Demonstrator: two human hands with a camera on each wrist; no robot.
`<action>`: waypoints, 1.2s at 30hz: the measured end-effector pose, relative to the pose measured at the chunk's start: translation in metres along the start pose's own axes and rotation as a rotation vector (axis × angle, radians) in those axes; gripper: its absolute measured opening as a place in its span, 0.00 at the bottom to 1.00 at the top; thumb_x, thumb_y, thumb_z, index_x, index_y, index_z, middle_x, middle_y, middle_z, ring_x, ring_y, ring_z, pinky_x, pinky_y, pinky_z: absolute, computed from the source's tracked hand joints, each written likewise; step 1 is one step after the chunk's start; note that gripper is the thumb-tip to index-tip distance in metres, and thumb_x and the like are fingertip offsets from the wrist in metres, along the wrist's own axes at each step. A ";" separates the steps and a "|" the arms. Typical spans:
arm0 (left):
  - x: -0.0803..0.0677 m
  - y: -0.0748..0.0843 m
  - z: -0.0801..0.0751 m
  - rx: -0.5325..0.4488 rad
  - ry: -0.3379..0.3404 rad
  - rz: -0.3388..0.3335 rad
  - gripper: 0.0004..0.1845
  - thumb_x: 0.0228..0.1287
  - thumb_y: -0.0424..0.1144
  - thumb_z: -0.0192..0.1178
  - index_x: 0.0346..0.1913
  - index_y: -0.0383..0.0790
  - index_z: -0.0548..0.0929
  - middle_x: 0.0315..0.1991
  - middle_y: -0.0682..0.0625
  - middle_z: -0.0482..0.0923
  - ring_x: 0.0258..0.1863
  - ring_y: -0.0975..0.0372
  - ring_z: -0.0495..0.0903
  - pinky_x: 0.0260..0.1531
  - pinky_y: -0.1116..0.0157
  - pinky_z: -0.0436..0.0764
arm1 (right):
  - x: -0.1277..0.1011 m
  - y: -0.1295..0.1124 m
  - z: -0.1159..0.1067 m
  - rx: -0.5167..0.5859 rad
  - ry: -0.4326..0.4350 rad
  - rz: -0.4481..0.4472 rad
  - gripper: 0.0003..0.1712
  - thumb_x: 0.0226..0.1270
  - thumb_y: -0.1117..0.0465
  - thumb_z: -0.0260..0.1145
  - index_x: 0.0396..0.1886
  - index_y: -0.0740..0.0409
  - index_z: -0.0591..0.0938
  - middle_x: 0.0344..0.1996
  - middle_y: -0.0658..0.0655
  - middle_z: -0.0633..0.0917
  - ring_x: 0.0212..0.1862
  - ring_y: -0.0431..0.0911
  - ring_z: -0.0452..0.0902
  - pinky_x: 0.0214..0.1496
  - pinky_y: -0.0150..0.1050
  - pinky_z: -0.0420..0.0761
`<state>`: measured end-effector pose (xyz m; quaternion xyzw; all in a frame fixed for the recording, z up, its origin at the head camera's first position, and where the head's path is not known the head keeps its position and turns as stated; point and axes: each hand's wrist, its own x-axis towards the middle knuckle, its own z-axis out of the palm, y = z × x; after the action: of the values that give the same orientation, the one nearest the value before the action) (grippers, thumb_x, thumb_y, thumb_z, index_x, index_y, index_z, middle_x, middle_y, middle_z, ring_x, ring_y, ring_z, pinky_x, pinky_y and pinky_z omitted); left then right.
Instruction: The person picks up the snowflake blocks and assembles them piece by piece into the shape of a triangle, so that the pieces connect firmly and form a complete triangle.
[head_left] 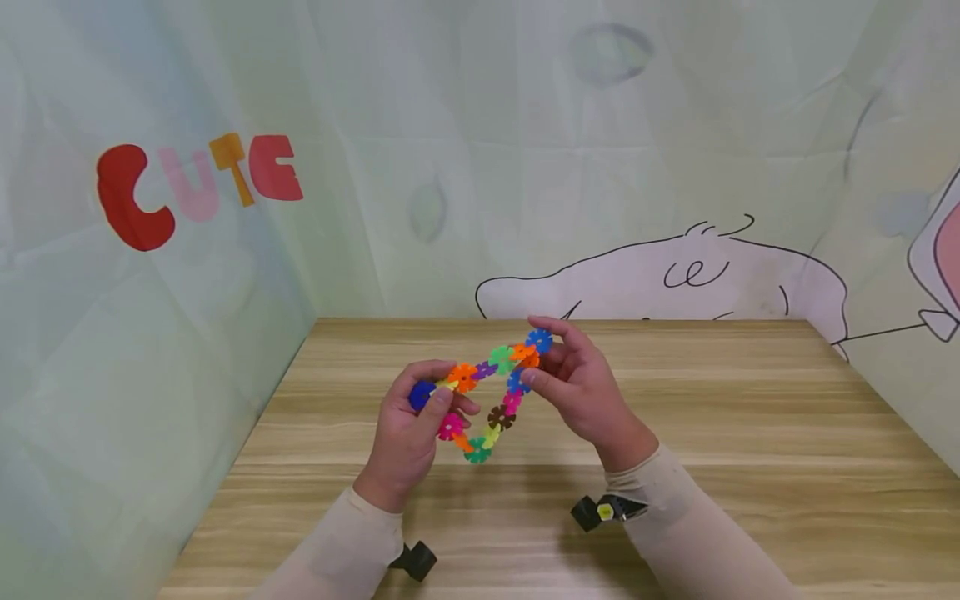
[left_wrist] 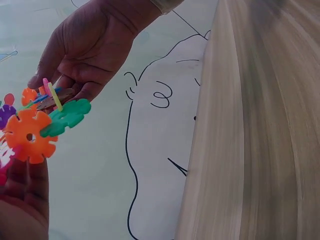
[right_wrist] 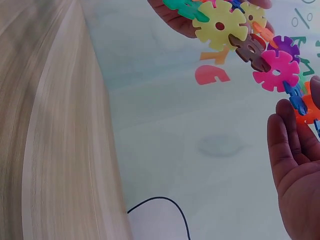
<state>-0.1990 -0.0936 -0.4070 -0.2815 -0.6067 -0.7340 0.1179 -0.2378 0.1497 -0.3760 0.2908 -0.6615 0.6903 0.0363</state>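
A loop of interlocked plastic snowflake discs (head_left: 491,392) in orange, green, blue, pink, brown and yellow hangs above the wooden table (head_left: 750,467). My left hand (head_left: 420,412) pinches its left end by a dark blue disc (head_left: 422,394) and an orange one (head_left: 463,377). My right hand (head_left: 558,367) pinches the upper right end at the blue and orange discs (head_left: 534,347). In the left wrist view an orange disc (left_wrist: 31,136) and a green one (left_wrist: 67,116) sit by my fingers. The right wrist view shows the yellow (right_wrist: 220,25), brown and pink discs (right_wrist: 276,71) of the chain.
Pale printed fabric walls enclose the table on the left, back and right, with red and orange "CUTE" letters (head_left: 198,187) on the left wall and a line-drawn cartoon animal (head_left: 675,275) at the back. Bare wood surrounds both hands.
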 end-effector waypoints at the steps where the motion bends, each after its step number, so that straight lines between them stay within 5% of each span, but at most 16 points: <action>1: 0.000 0.000 0.000 0.010 0.001 0.001 0.14 0.82 0.29 0.51 0.63 0.29 0.73 0.50 0.49 0.80 0.40 0.62 0.90 0.43 0.64 0.90 | 0.000 0.000 0.000 -0.009 0.008 -0.002 0.36 0.72 0.74 0.68 0.76 0.59 0.69 0.44 0.54 0.88 0.44 0.45 0.87 0.50 0.38 0.89; 9: -0.001 -0.002 0.001 0.162 0.009 -0.017 0.15 0.80 0.27 0.52 0.64 0.30 0.72 0.54 0.50 0.75 0.40 0.62 0.90 0.47 0.62 0.89 | 0.001 0.000 0.000 -0.047 0.047 -0.013 0.34 0.71 0.75 0.68 0.75 0.62 0.71 0.45 0.66 0.87 0.43 0.43 0.87 0.48 0.38 0.90; 20: 0.000 0.000 0.003 0.263 -0.011 -0.087 0.15 0.82 0.30 0.52 0.66 0.36 0.71 0.52 0.39 0.73 0.39 0.63 0.88 0.43 0.63 0.90 | 0.002 -0.001 -0.003 -0.061 0.048 0.036 0.33 0.71 0.75 0.68 0.74 0.62 0.73 0.45 0.59 0.87 0.42 0.43 0.86 0.49 0.36 0.89; 25: 0.001 0.000 0.002 0.351 -0.026 -0.096 0.18 0.81 0.30 0.54 0.67 0.41 0.72 0.53 0.39 0.76 0.41 0.55 0.86 0.41 0.65 0.87 | 0.002 -0.002 -0.006 -0.093 0.050 0.044 0.36 0.72 0.74 0.67 0.78 0.60 0.70 0.48 0.70 0.85 0.43 0.42 0.86 0.50 0.35 0.89; 31: 0.001 0.001 -0.001 0.467 -0.155 -0.157 0.34 0.73 0.34 0.66 0.77 0.53 0.69 0.56 0.43 0.79 0.39 0.56 0.80 0.39 0.67 0.83 | 0.004 -0.001 -0.012 -0.170 0.089 0.061 0.38 0.75 0.70 0.66 0.81 0.50 0.68 0.45 0.63 0.85 0.41 0.43 0.83 0.46 0.32 0.87; 36: 0.001 -0.001 0.000 0.407 -0.309 -0.155 0.42 0.63 0.31 0.74 0.78 0.46 0.68 0.56 0.42 0.76 0.26 0.63 0.77 0.29 0.67 0.82 | 0.005 0.000 -0.015 -0.234 0.102 0.050 0.33 0.76 0.68 0.66 0.78 0.53 0.73 0.40 0.59 0.85 0.33 0.44 0.77 0.35 0.31 0.82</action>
<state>-0.2003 -0.0929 -0.4066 -0.3136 -0.7724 -0.5519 0.0216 -0.2479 0.1622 -0.3733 0.2325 -0.7420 0.6228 0.0862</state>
